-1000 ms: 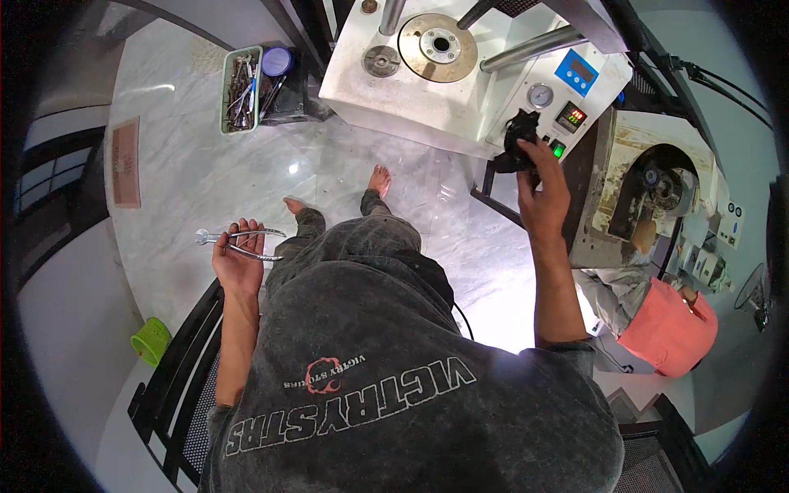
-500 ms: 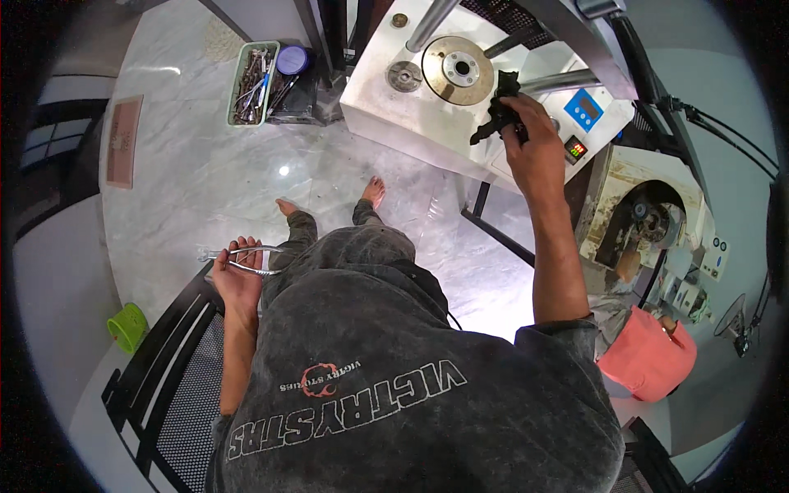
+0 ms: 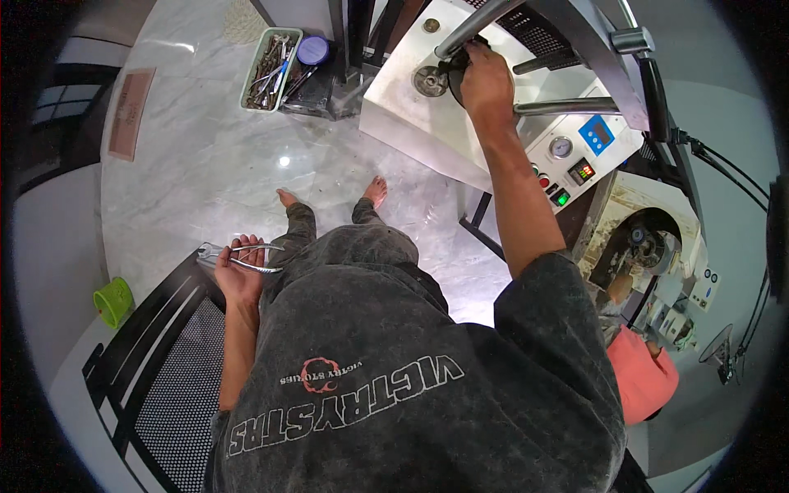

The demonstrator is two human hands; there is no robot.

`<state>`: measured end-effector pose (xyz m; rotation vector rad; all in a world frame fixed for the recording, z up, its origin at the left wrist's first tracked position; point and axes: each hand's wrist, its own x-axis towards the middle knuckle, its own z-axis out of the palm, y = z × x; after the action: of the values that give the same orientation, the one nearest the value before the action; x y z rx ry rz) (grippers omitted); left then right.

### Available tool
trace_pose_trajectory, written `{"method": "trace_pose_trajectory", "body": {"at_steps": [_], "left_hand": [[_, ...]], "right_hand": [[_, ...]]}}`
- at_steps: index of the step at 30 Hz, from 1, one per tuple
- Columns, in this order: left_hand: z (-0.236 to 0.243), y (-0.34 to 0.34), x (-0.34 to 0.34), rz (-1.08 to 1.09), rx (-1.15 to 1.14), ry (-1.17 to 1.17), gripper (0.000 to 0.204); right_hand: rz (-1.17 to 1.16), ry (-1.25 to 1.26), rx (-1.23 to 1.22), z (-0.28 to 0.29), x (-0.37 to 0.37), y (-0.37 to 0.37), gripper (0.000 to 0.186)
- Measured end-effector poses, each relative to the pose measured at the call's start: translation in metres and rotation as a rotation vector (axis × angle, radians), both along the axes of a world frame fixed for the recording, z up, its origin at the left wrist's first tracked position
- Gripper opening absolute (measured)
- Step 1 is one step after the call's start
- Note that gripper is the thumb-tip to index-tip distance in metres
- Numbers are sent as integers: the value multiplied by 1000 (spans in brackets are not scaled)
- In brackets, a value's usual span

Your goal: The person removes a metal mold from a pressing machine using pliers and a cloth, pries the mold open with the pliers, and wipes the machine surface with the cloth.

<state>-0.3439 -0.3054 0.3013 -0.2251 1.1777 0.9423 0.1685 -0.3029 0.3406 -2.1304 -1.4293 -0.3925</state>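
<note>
My left hand (image 3: 239,273) is low beside my left leg, palm up, fingers curled about a pair of silver pliers (image 3: 261,269). My right arm reaches up to the top of a white machine (image 3: 423,144). There my right hand (image 3: 488,85) grips a crumpled black cloth-like piece (image 3: 463,57), mostly hidden beneath the fingers. It lies over the round metal disc, which hand and cloth largely cover. Just left of it sits a small round metal fitting (image 3: 431,80).
Steel posts (image 3: 567,107) rise from the machine beside its control panel (image 3: 563,149). A green tray (image 3: 271,70) of metal tools stands on the floor, a purple-lidded tub (image 3: 313,51) next to it. A black mesh bench (image 3: 177,386) is at left; a person in pink (image 3: 643,380) is at right.
My right hand has moved left and farther away, carrying the black cloth-like piece from near the panel onto the disc. The left hand with the pliers has stayed put.
</note>
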Motion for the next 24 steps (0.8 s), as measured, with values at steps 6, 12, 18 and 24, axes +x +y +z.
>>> {"method": "trace_pose_trajectory", "body": {"at_steps": [6,12,18,24], "left_hand": [[-5,-5,-15,46,-11,46,25],[-10,0,-21,42,-22,53,25],[-14,8,-16,12,-38,49,24],[-3,23,14,-94,-4,-12,22]], "right_hand": [[132,91,-310,-4,2,-22,28],[102,84,-376,9,-15,-96,21],[2,433,-766,68,-38,-138,23],[-68,89,-226,30,-2,-114,25]]}}
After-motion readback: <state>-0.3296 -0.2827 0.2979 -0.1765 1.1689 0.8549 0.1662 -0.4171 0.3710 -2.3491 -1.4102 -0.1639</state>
